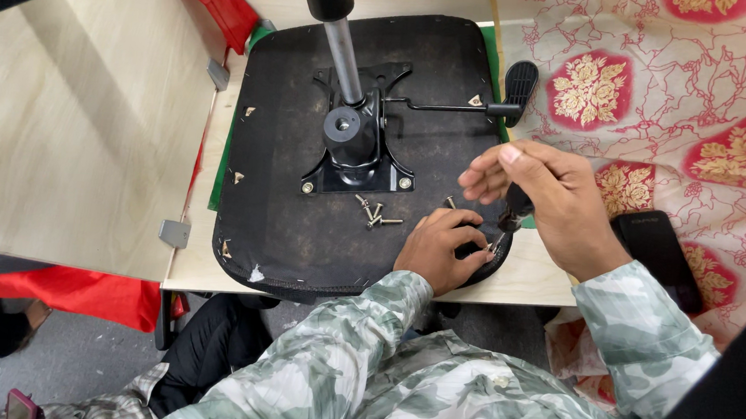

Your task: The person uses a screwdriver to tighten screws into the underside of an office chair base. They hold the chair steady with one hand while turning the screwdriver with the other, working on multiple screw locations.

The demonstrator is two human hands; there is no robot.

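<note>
Left hand (pixel 441 246): it rests on the seat bottom (pixel 284 211) at the near right edge, fingers curled down and closed on a spot under the tool tip; whether they pinch a screw I cannot tell.
Right hand (pixel 551 201): just above the left one, fingers closed around a dark screwdriver (pixel 513 210) pointing down.
Loose screws (pixel 374 214): a small group on the seat, just left of the left fingers.
Metal plate (pixel 355 150): farther left and beyond the fingers, on the seat, bolts visible at its near corners, a column (pixel 342 39) rising from it.
Lever (pixel 511 92): beyond the right fingers.
Progress: I judge the plate is already fixed; the edge work and loose screws remain.
Tabletop (pixel 69 124): pale wood under the seat.
</note>
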